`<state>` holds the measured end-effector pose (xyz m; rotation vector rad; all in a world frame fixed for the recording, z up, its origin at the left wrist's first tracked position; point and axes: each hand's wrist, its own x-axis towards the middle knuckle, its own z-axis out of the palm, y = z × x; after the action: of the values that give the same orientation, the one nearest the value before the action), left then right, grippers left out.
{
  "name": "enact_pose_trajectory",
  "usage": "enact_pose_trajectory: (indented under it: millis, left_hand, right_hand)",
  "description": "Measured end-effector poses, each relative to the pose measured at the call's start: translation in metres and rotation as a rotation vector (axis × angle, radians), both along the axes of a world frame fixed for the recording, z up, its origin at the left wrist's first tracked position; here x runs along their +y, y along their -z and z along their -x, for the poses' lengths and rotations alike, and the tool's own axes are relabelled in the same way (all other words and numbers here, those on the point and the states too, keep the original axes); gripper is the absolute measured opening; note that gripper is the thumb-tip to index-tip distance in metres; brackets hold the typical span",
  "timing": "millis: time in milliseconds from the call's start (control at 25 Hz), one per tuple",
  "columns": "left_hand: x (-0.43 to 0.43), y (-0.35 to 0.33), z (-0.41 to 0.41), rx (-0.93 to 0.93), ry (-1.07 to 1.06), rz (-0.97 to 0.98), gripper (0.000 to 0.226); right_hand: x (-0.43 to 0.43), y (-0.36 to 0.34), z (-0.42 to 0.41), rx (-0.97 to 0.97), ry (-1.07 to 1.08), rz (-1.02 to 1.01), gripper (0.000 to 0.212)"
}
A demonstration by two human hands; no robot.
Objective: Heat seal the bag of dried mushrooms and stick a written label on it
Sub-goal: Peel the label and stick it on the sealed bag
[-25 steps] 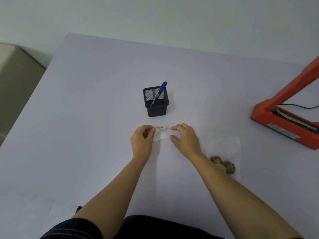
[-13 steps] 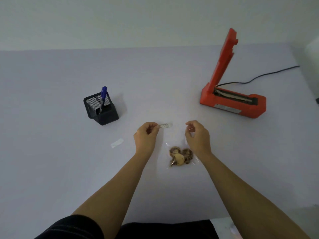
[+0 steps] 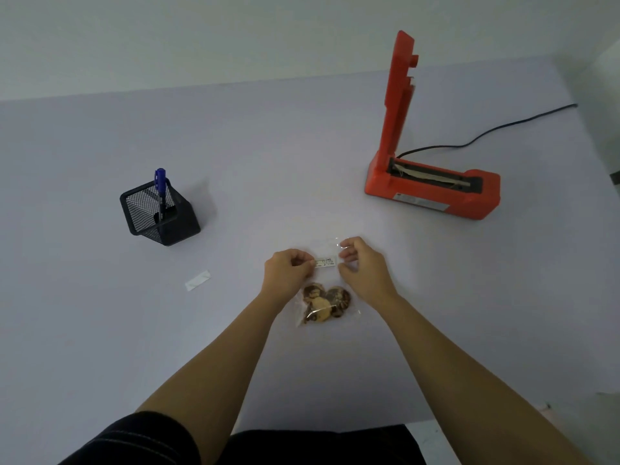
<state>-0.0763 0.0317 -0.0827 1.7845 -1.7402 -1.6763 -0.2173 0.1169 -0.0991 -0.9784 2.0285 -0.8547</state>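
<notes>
Both hands have dropped closer to the bag since half a second ago, and the label now hangs over its clear upper part instead of off to its side. At nine o'clock on the table (image 3: 100, 330) stands the pen holder (image 3: 160, 212) with a blue pen (image 3: 160, 186); the peeled backing strip (image 3: 198, 280) lies between it and the hands. The left hand (image 3: 288, 270) has its grip pinched on the label (image 3: 325, 262) by its left end. The bag (image 3: 323, 305) lies flat at centre, mushrooms bunched at its six o'clock end. The right hand (image 3: 360, 268) has its grip half curled on the film by the bag's far right corner. Film looks light, slick and limp, so I judge it needs pinning at an edge. The sealer (image 3: 432, 193) stands open at two o'clock.
</notes>
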Motion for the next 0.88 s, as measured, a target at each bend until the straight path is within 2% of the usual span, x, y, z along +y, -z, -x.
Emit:
enact_pose_trajectory:
  millis: [480, 720, 880]
  left_hand:
    - [-0.011, 0.001, 0.01, -0.104, 0.105, 0.004, 0.006]
    - [-0.01, 0.002, 0.011, -0.127, 0.098, 0.028, 0.006]
    - [-0.009, 0.004, 0.011, -0.15, 0.09, 0.052, 0.007]
  right_hand:
    - [0.003, 0.006, 0.003, 0.053, -0.05, 0.057, 0.032]
    - [0.003, 0.008, 0.003, 0.122, -0.096, 0.098, 0.016]
    - [0.002, 0.011, 0.001, 0.14, -0.092, 0.107, 0.014]
